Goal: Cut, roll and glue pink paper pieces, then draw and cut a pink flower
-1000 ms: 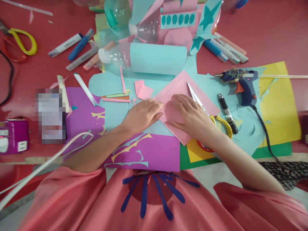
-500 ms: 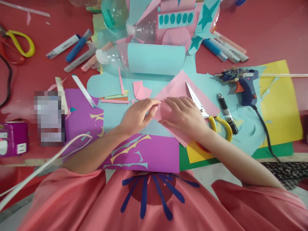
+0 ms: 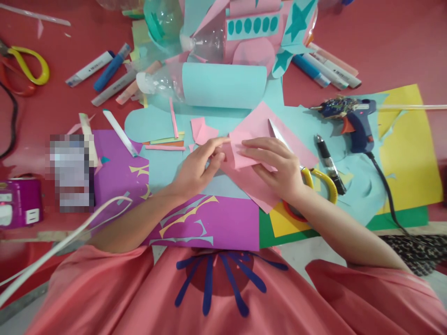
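A small folded piece of pink paper [image 3: 239, 156] is between my two hands, over a larger pink sheet [image 3: 260, 191]. My left hand [image 3: 199, 166] pinches the left edge of the folded piece between thumb and fingers. On its other side, my right hand [image 3: 281, 165] is closed on the piece, fingers on top and thumb below. Scissors with yellow handles [image 3: 323, 181] lie beside my right hand, which hides part of their blades. Pink scraps [image 3: 204, 131] and thin paper strips [image 3: 164, 141] lie just beyond my left hand.
Beyond the hands lies a bottle wrapped in light blue paper [image 3: 225, 86]. A glue gun [image 3: 356, 118] and a black pen [image 3: 330, 163] are at the right. Purple paper [image 3: 237, 223], a phone [image 3: 71, 172], markers [image 3: 111, 67] and a second pair of scissors [image 3: 30, 63] are around the left.
My right hand has lifted from lying flat over the pink paper and shifted slightly right, now gripping it. The folded piece shows raised above the sheet. My left hand stays at its left edge.
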Available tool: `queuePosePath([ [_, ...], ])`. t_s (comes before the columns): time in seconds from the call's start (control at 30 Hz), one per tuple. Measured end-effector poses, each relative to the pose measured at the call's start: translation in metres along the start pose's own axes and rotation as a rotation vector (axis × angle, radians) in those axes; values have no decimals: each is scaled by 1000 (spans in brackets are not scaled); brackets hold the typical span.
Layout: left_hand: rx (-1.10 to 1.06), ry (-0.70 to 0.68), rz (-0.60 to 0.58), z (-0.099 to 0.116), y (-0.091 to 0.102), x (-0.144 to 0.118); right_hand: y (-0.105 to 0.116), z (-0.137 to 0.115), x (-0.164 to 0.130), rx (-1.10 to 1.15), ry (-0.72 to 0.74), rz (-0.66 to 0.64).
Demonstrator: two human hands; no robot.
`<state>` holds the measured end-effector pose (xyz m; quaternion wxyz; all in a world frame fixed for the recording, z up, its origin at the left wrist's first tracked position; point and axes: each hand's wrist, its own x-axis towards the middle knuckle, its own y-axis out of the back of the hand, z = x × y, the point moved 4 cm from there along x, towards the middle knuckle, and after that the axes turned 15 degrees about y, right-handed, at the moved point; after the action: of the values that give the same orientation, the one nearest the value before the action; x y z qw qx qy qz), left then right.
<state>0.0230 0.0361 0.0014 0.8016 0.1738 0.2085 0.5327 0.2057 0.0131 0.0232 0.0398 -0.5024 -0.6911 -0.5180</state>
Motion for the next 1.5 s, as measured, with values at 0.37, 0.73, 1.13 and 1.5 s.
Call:
queuePosePath([
  [0.37,-318,7,118,-2,3,1,-14,-7,-2,63,230,-49],
  [0.73,-311,-68,205,-28,4,14,28,21,47,-165,-29,-181],
  [1.13,-231,-159,237,-33,7,17,-10,49,115,-446,-192,-572],
  [1.5,-170,-188,289,-51,22,31,109,57,52,-384,-425,-675],
])
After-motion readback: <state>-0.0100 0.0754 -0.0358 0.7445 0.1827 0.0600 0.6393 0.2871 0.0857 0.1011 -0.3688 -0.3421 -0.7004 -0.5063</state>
